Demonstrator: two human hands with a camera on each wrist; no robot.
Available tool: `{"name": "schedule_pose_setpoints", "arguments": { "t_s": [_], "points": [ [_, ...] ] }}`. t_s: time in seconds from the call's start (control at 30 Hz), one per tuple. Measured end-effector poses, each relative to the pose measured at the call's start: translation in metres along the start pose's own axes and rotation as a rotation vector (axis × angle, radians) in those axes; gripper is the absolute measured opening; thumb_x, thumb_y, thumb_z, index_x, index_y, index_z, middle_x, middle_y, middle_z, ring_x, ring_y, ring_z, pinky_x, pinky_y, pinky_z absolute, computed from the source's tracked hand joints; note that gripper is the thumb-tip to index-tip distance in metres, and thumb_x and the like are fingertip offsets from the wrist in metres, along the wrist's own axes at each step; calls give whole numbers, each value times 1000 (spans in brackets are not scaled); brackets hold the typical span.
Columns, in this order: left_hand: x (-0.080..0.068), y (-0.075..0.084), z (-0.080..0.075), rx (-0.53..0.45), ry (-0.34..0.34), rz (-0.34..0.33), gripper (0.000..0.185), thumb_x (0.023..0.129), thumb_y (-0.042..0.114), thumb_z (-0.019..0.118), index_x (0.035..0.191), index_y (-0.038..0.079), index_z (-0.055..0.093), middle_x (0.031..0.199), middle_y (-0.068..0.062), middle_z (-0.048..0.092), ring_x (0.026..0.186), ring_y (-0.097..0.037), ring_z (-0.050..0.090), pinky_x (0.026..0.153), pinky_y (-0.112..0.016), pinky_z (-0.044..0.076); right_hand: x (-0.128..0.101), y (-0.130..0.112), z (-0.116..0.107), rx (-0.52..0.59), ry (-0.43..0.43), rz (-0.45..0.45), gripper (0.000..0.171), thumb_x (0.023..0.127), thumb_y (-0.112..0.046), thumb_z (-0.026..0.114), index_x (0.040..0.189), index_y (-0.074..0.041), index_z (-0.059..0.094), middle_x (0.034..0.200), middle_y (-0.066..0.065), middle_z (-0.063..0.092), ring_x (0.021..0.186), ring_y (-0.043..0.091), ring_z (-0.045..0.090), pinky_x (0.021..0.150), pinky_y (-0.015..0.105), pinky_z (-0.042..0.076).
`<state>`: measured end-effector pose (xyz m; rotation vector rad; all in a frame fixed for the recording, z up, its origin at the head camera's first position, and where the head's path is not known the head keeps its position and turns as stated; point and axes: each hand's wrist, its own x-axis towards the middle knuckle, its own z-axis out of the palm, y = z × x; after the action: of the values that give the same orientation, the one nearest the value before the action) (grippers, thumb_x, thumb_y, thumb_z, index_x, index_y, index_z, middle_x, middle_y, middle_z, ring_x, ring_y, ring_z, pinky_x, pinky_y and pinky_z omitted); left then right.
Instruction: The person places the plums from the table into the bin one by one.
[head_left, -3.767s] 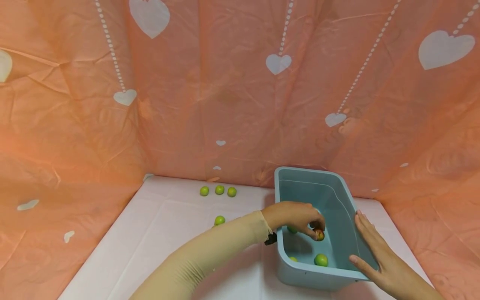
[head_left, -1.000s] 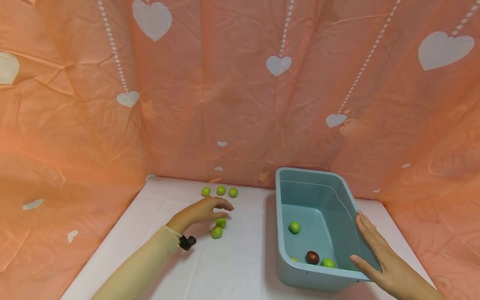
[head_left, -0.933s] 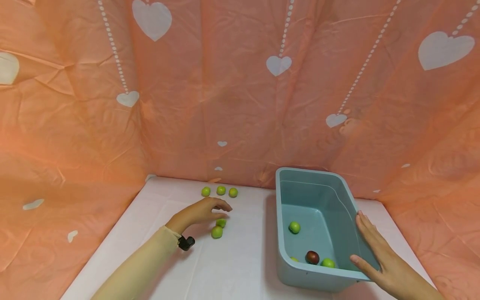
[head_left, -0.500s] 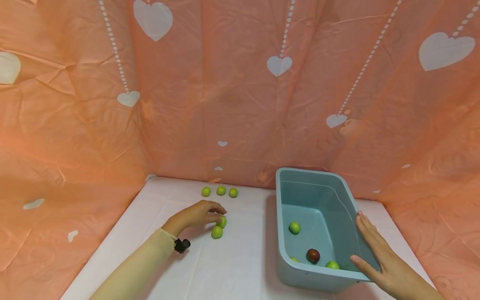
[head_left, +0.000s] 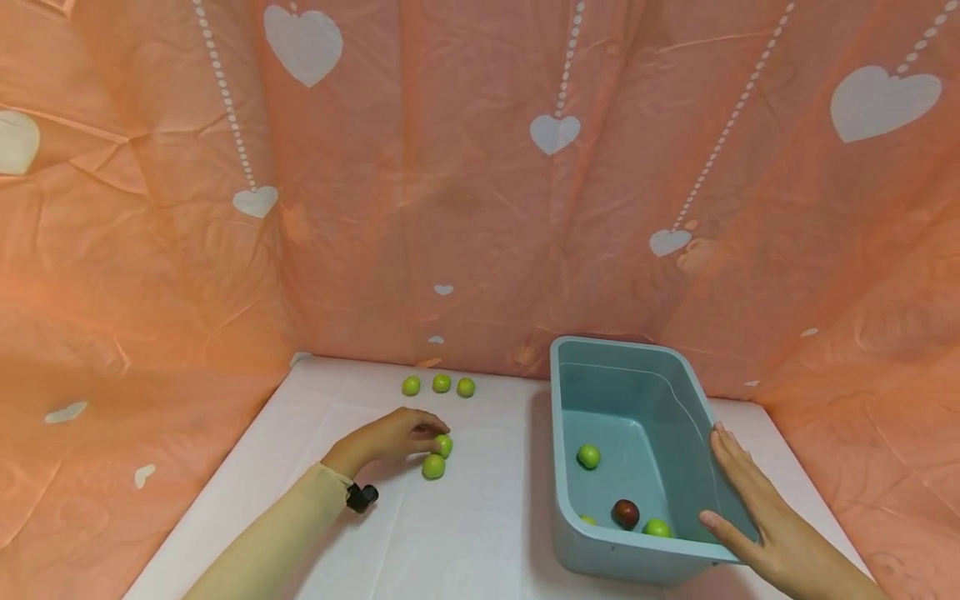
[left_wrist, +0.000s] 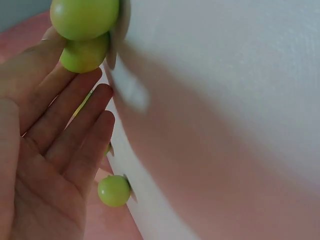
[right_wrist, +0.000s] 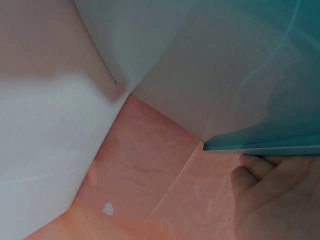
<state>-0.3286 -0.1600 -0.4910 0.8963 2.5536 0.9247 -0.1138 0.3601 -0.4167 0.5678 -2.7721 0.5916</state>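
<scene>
Reaching left hand [head_left: 386, 437], fingers loosely extended, tips touching a green fruit [head_left: 444, 445], gripping nothing. Right hand [head_left: 757, 521] lies flat-fingered against the bin [head_left: 628, 560] wall, 4 fruits inside

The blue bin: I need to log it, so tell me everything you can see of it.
The bin is a pale blue-green rectangular tub, seemingly smooth plastic, with rounded corners and a rolled rim. It stands upright and open on the right of the white table, near the pink backdrop. Inside lie green fruits and one dark red fruit. The right hand lies flat against its right rim; the left hand is away from it.
</scene>
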Motion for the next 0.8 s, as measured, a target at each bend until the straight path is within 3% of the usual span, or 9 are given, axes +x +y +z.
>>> {"name": "schedule_pose_setpoints", "arguments": {
  "t_s": [0.8],
  "points": [
    [1,-5,3,2,11,27,28,104,28,75,128,14,76,129,1,73,129,-26,65,113,-50,50,-1,-2,0,-7,23,-25,101,99,-21,77,174,-11,10,181,10,7,159,-7,-10,115,1,-3]
  ]
}}
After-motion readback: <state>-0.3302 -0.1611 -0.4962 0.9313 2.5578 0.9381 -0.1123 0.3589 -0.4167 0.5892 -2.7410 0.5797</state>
